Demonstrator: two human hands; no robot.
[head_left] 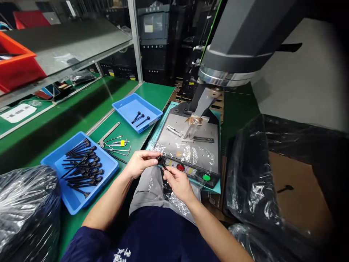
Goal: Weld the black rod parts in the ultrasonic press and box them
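Observation:
My left hand [141,162] and my right hand [178,182] meet over my lap, just in front of the press machine's base [188,149]. Both pinch a small black part [161,161] between their fingertips. The part looks like the black pin-shaped pieces in the near blue tray [81,171] at my left. A red button [180,167] and a green button [206,177] sit on the machine's front, right beside my right hand.
A second blue tray [137,111] holds three black pieces farther back. Metal hex keys and a wrench [114,142] lie between the trays. A cardboard box lined with black plastic [294,182] stands at right. A black bag [25,207] sits at lower left.

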